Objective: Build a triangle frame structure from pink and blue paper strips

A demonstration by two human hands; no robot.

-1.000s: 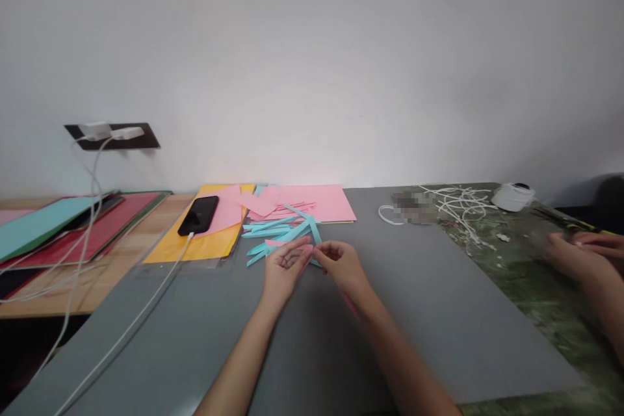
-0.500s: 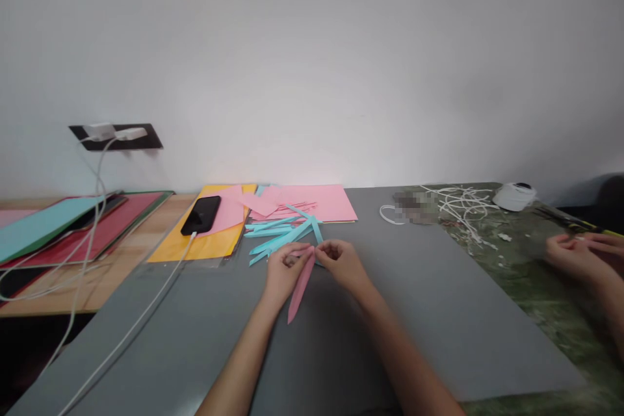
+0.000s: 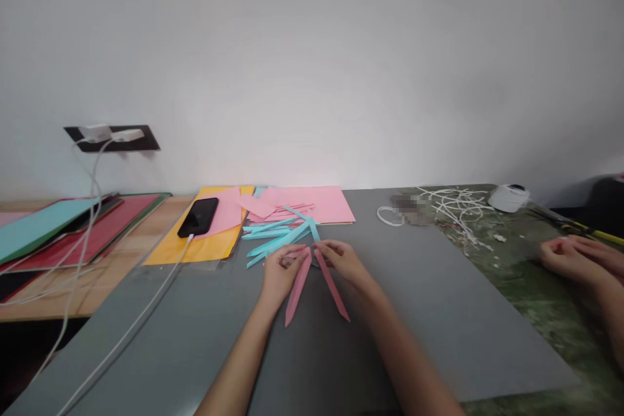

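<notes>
My left hand (image 3: 283,274) pinches the upper end of a pink paper strip (image 3: 297,296) that slants down to a pointed tip. Beside it, my right hand (image 3: 344,261) pinches another pink strip (image 3: 333,286), which slants down to the right. The two strips spread apart in an upside-down V, their upper ends close together between my fingertips. Just beyond my hands, several folded light-blue paper strips (image 3: 279,240) lie in a loose pile, one end reaching near my right fingers.
Pink sheets (image 3: 331,205) and a yellow packet (image 3: 168,248) with a black phone (image 3: 198,217) lie behind. Coloured folders (image 3: 97,234) and white cables are at left. Tangled white cord (image 3: 461,208), a white device (image 3: 508,198) and another person's hands (image 3: 580,260) are at right.
A second pink strip now shows below my right hand, apart from the left one. My hands have barely moved. The other person's hands at right have come closer together.
</notes>
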